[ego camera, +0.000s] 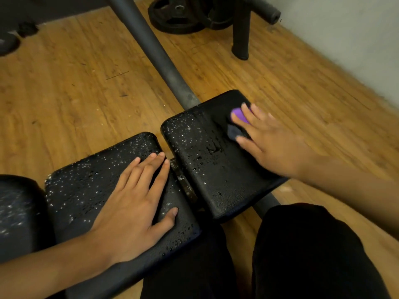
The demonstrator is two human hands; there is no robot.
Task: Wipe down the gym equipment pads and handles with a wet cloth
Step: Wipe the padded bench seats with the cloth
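The left grip [133,203] lies released, palm down with straight fingers, flat on the left pad [82,186]. That pad is black, textured and thickly beaded with water droplets, and another dark pad [17,212] sits just beside it at the edge of the view. This flat press looks like bracing, and it should stay firm so the frame does not rock under the wiping. A narrow gap with a worn metal bracket [183,182] separates this pad from the right pad [205,165]. The right pad carries droplets on its left part, while the far corner looks smeared rather than beaded. The wet cloth [238,115], purple with a darker grey fold, lies on that far right corner. It is pinned under the spread, straight fingers of the right grip [272,145], which presses it down rather than clenching it; the hand is a little blurred. The step in hand appears to be wiping the right pad. To do it well, draw the cloth in overlapping passes from the far corner back toward the beaded left part, carry it over the rounded edges and the gap side, and keep the palm's weight on the cloth so no streaks stay. The left pad looks not yet wiped. No bucket, bottle or other container shows, so where the cloth is wetted cannot be told. A grey steel tube [151,46] runs away from the pads over the wooden floor [75,83], with a weight plate [172,20] lying beyond it.
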